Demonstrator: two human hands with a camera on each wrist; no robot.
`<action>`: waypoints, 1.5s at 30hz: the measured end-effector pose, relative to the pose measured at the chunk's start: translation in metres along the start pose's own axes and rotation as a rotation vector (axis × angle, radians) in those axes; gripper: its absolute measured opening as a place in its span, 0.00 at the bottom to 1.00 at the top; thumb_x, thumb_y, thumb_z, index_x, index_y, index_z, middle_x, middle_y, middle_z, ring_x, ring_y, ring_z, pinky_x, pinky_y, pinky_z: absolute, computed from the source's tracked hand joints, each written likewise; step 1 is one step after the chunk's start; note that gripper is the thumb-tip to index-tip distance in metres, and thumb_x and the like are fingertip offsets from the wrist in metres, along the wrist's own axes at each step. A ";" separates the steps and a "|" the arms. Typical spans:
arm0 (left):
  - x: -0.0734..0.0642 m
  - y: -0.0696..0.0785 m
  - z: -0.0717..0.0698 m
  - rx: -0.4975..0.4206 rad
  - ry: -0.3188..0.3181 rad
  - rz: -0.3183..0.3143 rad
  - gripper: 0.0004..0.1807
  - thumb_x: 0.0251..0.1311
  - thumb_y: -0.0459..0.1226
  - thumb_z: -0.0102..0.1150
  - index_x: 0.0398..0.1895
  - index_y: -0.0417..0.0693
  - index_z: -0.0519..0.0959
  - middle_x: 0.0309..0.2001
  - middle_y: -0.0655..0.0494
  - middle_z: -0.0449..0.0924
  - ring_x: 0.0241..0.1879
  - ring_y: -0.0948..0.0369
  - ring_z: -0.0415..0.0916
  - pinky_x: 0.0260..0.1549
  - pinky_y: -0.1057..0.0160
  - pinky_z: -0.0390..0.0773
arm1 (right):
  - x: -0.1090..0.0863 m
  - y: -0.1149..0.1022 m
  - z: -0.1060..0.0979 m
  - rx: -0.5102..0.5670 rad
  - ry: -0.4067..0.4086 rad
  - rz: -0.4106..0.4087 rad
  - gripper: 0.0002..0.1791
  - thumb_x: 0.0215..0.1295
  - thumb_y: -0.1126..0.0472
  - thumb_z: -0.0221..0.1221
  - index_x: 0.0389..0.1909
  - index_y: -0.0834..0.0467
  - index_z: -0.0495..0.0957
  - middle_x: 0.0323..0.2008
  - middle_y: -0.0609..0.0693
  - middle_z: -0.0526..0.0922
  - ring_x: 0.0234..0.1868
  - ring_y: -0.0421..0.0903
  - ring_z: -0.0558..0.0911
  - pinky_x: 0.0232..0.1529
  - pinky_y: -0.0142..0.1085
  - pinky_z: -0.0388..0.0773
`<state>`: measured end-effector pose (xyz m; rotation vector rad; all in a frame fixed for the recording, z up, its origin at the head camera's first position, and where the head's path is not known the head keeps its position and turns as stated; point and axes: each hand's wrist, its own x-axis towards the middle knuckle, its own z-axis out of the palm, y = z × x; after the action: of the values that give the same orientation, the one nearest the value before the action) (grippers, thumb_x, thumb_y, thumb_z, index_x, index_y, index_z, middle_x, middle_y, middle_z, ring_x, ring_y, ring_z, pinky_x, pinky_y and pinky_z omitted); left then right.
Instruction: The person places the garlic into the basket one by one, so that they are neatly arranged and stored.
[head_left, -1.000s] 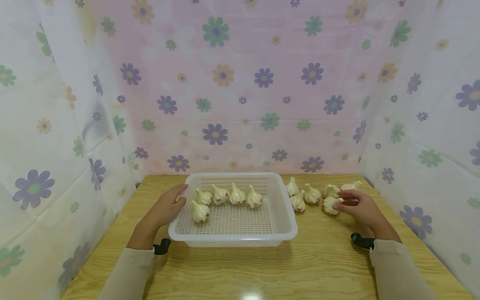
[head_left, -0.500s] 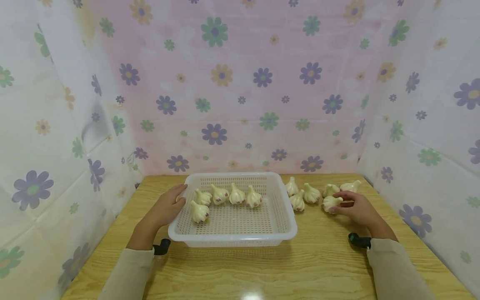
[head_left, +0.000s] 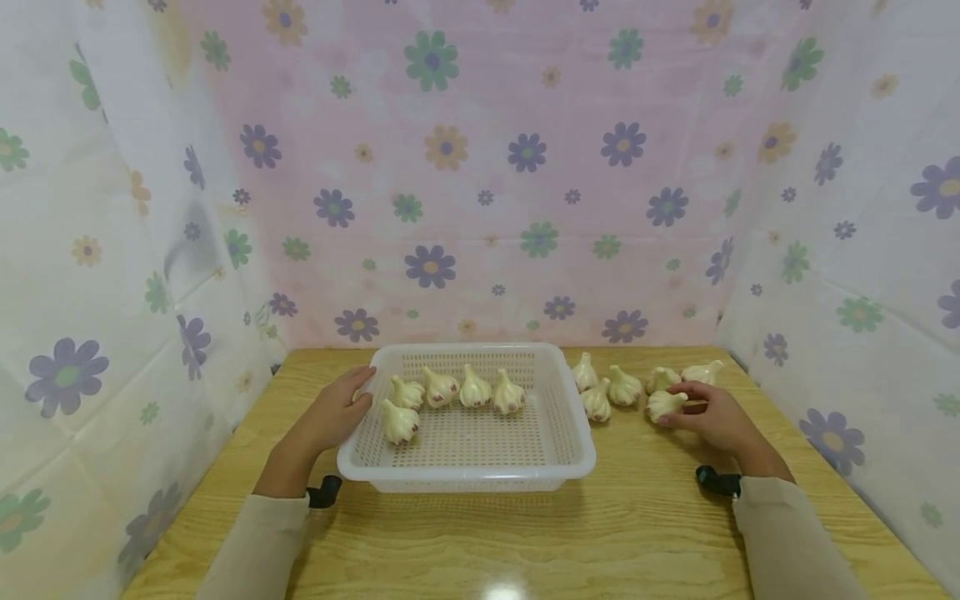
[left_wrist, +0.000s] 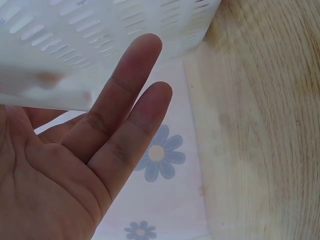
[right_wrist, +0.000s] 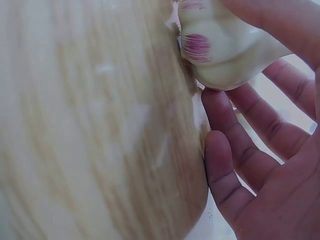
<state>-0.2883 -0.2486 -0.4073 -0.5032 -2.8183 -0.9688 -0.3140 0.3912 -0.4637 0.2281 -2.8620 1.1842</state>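
In the head view my right hand [head_left: 711, 418] is at the garlic bulb [head_left: 664, 407] on the right of the table, thumb and fingers on either side of it. The right wrist view shows the same pale bulb [right_wrist: 225, 45] with purple streaks between thumb and fingers, low by the wood. My left hand [head_left: 336, 414] rests at the left rim of a white plastic basket [head_left: 465, 474]. In the left wrist view two fingers [left_wrist: 120, 120] stretch straight along the outer side; the rim partly hides the others. Several garlic bulbs [head_left: 475, 387] sit in the basket's back and left part.
Three garlic bulbs [head_left: 596, 402] stand close to the basket's right side. Two more, a bulb [head_left: 663, 380] and a bulb lying sideways [head_left: 702, 372], are behind the right hand. Flowered cloth [head_left: 487, 183] walls surround the wooden table [head_left: 465, 542] at the back and sides.
My right hand has moved slightly left and its thumb and fingers have come in around the near bulb. The left hand and basket have stayed in place.
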 end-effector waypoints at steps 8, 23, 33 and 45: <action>0.001 -0.001 0.000 0.002 -0.004 -0.008 0.31 0.76 0.38 0.43 0.80 0.37 0.59 0.79 0.34 0.56 0.75 0.34 0.59 0.69 0.31 0.63 | 0.003 0.003 -0.001 -0.003 0.024 -0.023 0.39 0.64 0.41 0.69 0.69 0.59 0.74 0.74 0.71 0.62 0.59 0.68 0.80 0.52 0.53 0.84; 0.003 0.001 -0.001 0.001 -0.012 -0.018 0.31 0.76 0.38 0.43 0.80 0.37 0.59 0.79 0.33 0.55 0.77 0.33 0.56 0.70 0.30 0.61 | 0.000 -0.012 -0.012 0.005 0.062 -0.022 0.39 0.64 0.40 0.68 0.70 0.55 0.72 0.65 0.66 0.71 0.61 0.66 0.78 0.46 0.43 0.83; 0.002 -0.002 0.001 -0.012 -0.015 -0.009 0.31 0.77 0.37 0.43 0.80 0.37 0.59 0.79 0.34 0.55 0.76 0.34 0.57 0.69 0.31 0.62 | -0.001 -0.029 -0.017 -0.004 0.097 -0.083 0.36 0.66 0.42 0.67 0.70 0.54 0.72 0.67 0.65 0.70 0.58 0.66 0.80 0.43 0.39 0.83; 0.000 -0.002 0.001 0.002 -0.013 -0.006 0.31 0.77 0.37 0.41 0.81 0.37 0.58 0.79 0.34 0.55 0.75 0.33 0.59 0.68 0.30 0.65 | 0.000 -0.062 -0.018 -0.013 0.120 -0.120 0.34 0.68 0.40 0.65 0.69 0.51 0.73 0.64 0.60 0.73 0.56 0.62 0.81 0.41 0.43 0.84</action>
<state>-0.2886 -0.2495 -0.4089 -0.5024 -2.8333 -0.9675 -0.3053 0.3607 -0.4074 0.3122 -2.7105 1.1171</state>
